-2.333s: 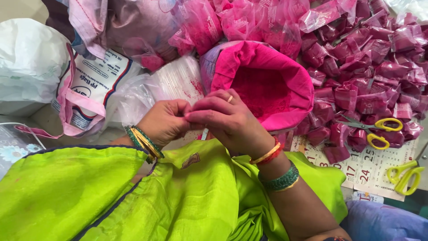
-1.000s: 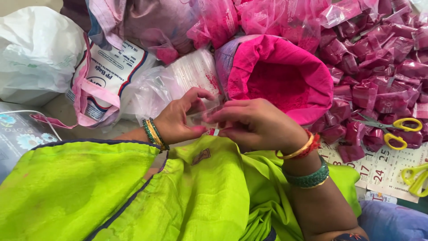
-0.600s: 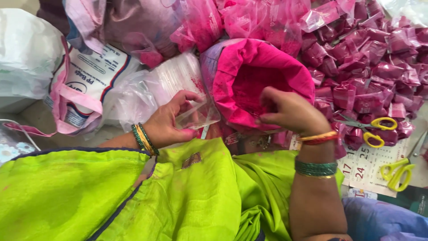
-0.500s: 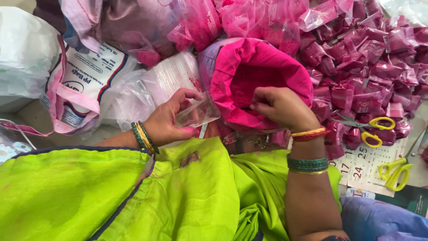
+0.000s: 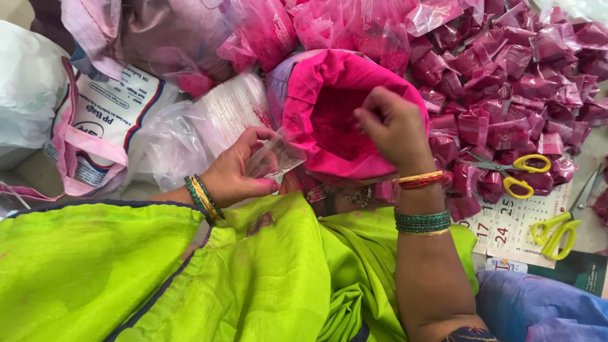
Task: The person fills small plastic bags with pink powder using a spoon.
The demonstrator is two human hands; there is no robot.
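Observation:
My left hand (image 5: 237, 170) holds a small clear plastic pouch (image 5: 273, 158) open beside the sack. My right hand (image 5: 391, 126) reaches into a large pink sack (image 5: 329, 76) of pink powder (image 5: 335, 123), its fingertips pinched together over the powder. Whether powder is in the fingers I cannot tell. Both wrists wear bangles. My lime green clothing (image 5: 190, 278) fills the lower part of the view.
Several filled pink packets (image 5: 506, 69) lie heaped at the right and along the top. Two yellow-handled scissors (image 5: 519, 174) (image 5: 560, 225) rest on a calendar sheet (image 5: 513, 228). A stack of clear pouches (image 5: 209, 120) and a printed white bag (image 5: 101, 126) sit at the left.
My hands have parted: the right one left the pouch and went into the pink sack, while the left keeps the clear pouch held open.

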